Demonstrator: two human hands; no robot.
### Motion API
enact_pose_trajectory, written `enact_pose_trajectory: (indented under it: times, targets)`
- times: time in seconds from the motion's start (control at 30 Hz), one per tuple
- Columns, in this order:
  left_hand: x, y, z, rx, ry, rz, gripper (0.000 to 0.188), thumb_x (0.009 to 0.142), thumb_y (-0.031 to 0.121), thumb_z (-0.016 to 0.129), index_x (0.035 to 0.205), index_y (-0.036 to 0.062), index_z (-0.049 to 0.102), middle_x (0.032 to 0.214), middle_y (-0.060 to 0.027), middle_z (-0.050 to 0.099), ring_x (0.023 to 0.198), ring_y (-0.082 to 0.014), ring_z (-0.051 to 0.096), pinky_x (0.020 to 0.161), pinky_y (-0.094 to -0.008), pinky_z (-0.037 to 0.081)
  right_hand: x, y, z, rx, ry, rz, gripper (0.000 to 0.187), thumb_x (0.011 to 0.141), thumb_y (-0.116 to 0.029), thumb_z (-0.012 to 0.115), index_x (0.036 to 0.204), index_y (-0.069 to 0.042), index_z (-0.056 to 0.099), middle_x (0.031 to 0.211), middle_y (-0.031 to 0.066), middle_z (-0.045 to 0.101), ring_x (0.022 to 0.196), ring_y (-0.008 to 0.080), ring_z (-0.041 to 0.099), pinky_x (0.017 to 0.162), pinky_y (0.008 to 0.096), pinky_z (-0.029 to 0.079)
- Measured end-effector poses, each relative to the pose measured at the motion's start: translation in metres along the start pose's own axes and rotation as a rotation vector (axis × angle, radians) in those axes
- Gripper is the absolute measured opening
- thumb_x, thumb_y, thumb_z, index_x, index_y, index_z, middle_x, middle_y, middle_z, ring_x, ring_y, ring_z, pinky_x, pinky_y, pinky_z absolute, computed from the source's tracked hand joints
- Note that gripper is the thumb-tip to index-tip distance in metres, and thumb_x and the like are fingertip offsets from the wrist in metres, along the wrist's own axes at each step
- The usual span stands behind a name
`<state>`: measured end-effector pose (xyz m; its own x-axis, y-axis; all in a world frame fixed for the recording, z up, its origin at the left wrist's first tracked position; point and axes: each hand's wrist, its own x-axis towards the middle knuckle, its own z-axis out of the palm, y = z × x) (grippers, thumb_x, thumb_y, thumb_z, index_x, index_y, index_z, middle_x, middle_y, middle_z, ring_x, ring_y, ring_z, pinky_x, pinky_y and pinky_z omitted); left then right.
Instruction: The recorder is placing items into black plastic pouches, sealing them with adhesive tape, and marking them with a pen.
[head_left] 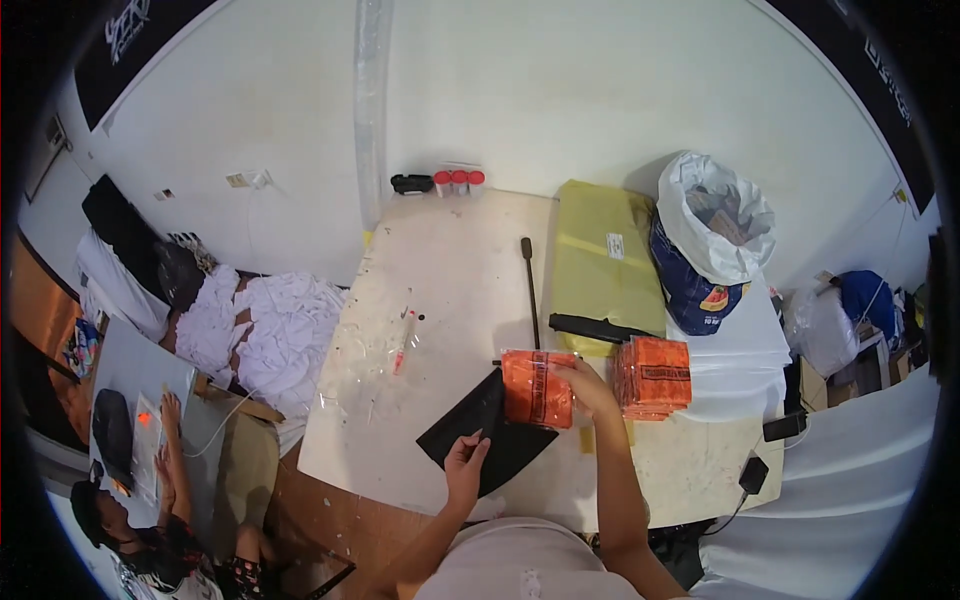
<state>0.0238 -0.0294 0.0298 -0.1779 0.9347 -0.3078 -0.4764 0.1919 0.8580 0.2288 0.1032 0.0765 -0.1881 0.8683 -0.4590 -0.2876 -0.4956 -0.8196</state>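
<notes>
My right hand (pixel 590 390) is closed on the right edge of a flat orange packet (pixel 538 388) in clear film with a dark printed band. The packet is held over the upper right part of a black sheet or pouch (pixel 447 432), near the table's front edge. Over the middle of that black piece, my left hand (pixel 466 462) is closed in a pinch, with a small pale glint at the fingertips; what it grips cannot be made out. Just right of my right hand stands a stack of similar orange packets (pixel 652 378).
A dark rod (pixel 532 290) lies beyond the packet. Back right are a yellow wrapped bundle (pixel 600 270), a black roll (pixel 600 328) and a white-lined blue sack (pixel 690 280). Red-lidded containers (pixel 460 182) line the far edge. Another person (pixel 150 530) works at the left table.
</notes>
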Motion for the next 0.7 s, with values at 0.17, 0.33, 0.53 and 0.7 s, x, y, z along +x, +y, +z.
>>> enact_pose_trajectory:
  times: [0.17,0.33,0.53,0.7]
  targets:
    - [-0.007,0.058,0.045,0.474,0.008,0.445,0.013,0.086,0.006,0.059,0.081,0.0033,0.047,0.076,0.0012,0.05,0.075,-0.0034,0.044,0.066,-0.018,0.039,-0.021,0.019,0.011,0.29,-0.007,-0.089,0.031,0.084,-0.011,0.056,0.113,-0.003,0.05,0.1,0.0077,0.06,0.09,0.0186,0.061,0.079,0.0319,0.05]
    - [-0.007,0.099,0.058,0.961,-0.062,0.884,0.014,0.078,0.009,0.063,0.084,0.0024,0.054,0.113,-0.0207,0.056,0.11,-0.0322,0.052,0.095,-0.0418,0.038,-0.047,0.064,0.029,0.687,-0.24,-0.03,0.037,0.081,-0.008,0.053,0.118,-0.004,0.047,0.112,0.0104,0.057,0.101,0.0229,0.057,0.089,0.0369,0.046]
    - [-0.028,0.124,0.073,1.333,-0.413,1.107,0.014,0.077,0.016,0.059,0.09,0.0098,0.059,0.121,-0.0081,0.054,0.126,-0.0247,0.038,0.105,-0.0464,0.023,-0.054,0.078,0.092,0.771,-0.552,-0.098,0.045,0.086,-0.015,0.051,0.129,-0.005,0.039,0.125,0.0124,0.048,0.113,0.0246,0.048,0.098,0.0365,0.039]
    - [-0.046,0.152,0.088,1.39,-0.567,1.254,0.019,0.077,0.019,0.059,0.095,0.0134,0.062,0.117,-0.0038,0.057,0.126,-0.0247,0.037,0.106,-0.0501,0.02,-0.084,0.07,0.112,0.662,-0.461,-0.389,0.047,0.086,-0.018,0.051,0.129,-0.004,0.038,0.127,0.0123,0.046,0.115,0.0247,0.047,0.098,0.0364,0.038]
